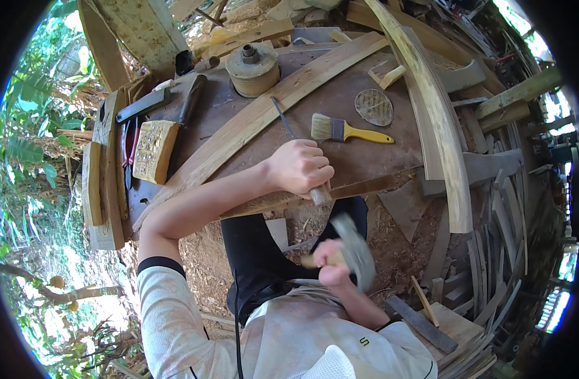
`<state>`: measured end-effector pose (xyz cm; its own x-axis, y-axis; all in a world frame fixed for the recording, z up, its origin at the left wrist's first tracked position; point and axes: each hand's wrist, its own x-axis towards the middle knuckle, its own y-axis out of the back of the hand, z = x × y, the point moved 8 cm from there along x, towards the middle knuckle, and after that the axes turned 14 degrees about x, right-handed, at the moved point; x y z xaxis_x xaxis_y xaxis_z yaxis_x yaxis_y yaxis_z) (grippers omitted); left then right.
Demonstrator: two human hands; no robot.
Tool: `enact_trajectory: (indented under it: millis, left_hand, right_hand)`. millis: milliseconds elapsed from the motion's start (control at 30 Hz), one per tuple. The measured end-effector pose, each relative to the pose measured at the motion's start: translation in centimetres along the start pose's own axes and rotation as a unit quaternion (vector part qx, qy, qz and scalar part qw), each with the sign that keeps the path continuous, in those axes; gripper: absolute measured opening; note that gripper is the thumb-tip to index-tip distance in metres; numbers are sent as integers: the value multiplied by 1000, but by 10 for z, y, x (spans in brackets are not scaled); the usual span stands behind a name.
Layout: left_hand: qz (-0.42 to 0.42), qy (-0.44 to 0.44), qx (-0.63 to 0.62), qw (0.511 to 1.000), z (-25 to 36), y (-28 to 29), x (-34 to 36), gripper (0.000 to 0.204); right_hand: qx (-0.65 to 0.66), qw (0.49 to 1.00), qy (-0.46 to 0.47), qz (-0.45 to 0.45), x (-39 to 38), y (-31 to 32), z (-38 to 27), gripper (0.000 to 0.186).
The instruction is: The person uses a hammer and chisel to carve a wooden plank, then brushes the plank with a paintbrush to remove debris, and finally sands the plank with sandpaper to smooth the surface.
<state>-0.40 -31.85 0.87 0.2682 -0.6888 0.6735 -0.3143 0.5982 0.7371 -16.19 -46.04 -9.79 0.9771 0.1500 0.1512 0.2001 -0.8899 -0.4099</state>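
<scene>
My left hand [300, 167] is closed around a chisel [284, 119]. Its wooden handle end sticks out below the fist, and its thin metal blade slants up over a long flat plank [239, 132]. Whether the tip touches the wood, I cannot tell. Close to my lap, my right hand [332, 262] is wrapped round the short wooden handle of a hammer-like tool [358, 256]. Motion smears its grey head, so the exact kind is unclear. Just beyond my left fist lies a paintbrush [356, 131] with a yellow handle.
On the brown workbench [365, 155] lie a round woven-patterned disc [373, 108], a carved wood block [155, 151], red-handled pliers [133, 142] and a mallet-like handle [193, 100]. A round pot-like piece [252, 69] stands behind the plank. A long pale curved timber [441, 120] overhangs the right side.
</scene>
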Motion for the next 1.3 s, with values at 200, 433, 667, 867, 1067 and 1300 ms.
enact_trajectory:
  millis: [200,433,667,867,1067,1300]
  left_hand:
    - [-6,-4,12,1000,0,-1,1,35]
    - [6,-8,13,1000,2,1,1,35]
    - [-8,-3,6,1000,1,2,1,35]
    - [-20,-5,11,1000,6,3,-6,35]
    - [15,-4,-5,1000,1,8,-4,35]
    - [57,7,-24,998,-1,29,-4,35]
  right_hand:
    - [71,996,29,53,-8,-1,2,67]
    - [164,978,89,96,0,-10,-20,81]
    - [165,973,60,149,1,4,-27,81]
    - [147,978,-93,115,3,2,-10,79]
    - [61,977,-185,88,4,-7,4,86]
    - [102,983,-140,55,-1,-11,10,83]
